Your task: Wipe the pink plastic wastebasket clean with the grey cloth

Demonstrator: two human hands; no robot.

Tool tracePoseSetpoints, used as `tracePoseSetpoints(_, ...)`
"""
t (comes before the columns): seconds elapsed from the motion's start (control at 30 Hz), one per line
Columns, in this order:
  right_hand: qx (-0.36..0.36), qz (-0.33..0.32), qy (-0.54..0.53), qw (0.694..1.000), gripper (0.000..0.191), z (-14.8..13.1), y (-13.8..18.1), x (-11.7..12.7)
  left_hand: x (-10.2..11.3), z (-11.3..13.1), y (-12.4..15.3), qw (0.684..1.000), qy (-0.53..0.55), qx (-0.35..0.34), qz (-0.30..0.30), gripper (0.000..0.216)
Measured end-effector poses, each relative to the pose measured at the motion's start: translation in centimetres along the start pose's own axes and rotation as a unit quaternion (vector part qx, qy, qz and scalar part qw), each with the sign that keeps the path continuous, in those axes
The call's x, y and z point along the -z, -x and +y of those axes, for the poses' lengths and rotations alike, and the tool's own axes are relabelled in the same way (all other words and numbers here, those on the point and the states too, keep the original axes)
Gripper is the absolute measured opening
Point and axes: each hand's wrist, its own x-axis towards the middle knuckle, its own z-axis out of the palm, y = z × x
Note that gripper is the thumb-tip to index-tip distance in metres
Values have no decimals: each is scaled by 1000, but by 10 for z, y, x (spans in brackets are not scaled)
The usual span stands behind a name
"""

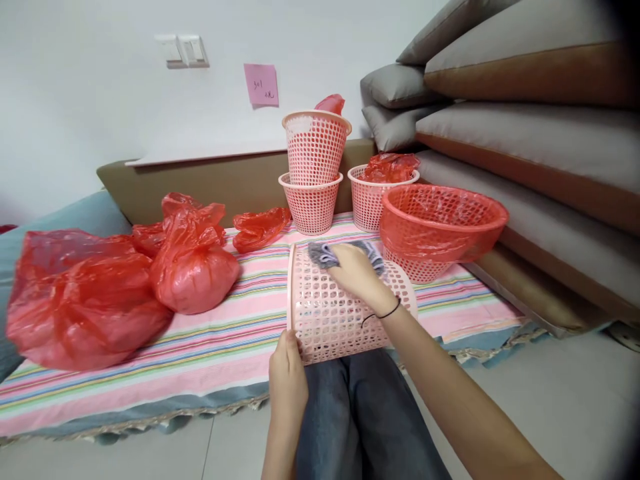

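A pink perforated plastic basket (325, 313) lies on its side above my knees, its rim facing left. My left hand (289, 363) is closed on the lower part of that rim. My right hand (356, 272) presses a grey cloth (323, 255) with pale edges against the top of the basket's side. The palm and part of the cloth are hidden under the back of my right hand, and a dark band circles the wrist.
Tied red plastic bags (195, 273) sit left on the striped cloth (225, 347). Behind are stacked pink baskets (313, 207), another basket (367, 203) with red plastic inside, and a red basket (440, 233) atop a pink one. Grey cushions (530, 140) pile up at right.
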Motion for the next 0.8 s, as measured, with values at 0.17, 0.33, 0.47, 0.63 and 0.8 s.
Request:
tracePoseSetpoints(0.17,93,13,-15,995,53,-42,22,-18,0,-3,2,999,32,31,11,56)
tracePoseSetpoints(0.33,126,22,-32,991,63,-37,73,-24,-1,10,-2,1000,15,16,-2,54)
tracePoseSetpoints(0.47,157,42,-24,986,61,-36,109,-32,0,30,-12,997,58,-37,-37,43)
tracePoseSetpoints(0.63,145,49,-39,987,66,-37,111,-37,7,37,-22,993,94,-27,-71,51)
tracePoseSetpoints(0.8,128,49,-67,988,69,-28,86,-37,11,12,-20,989,121,-2,-84,56)
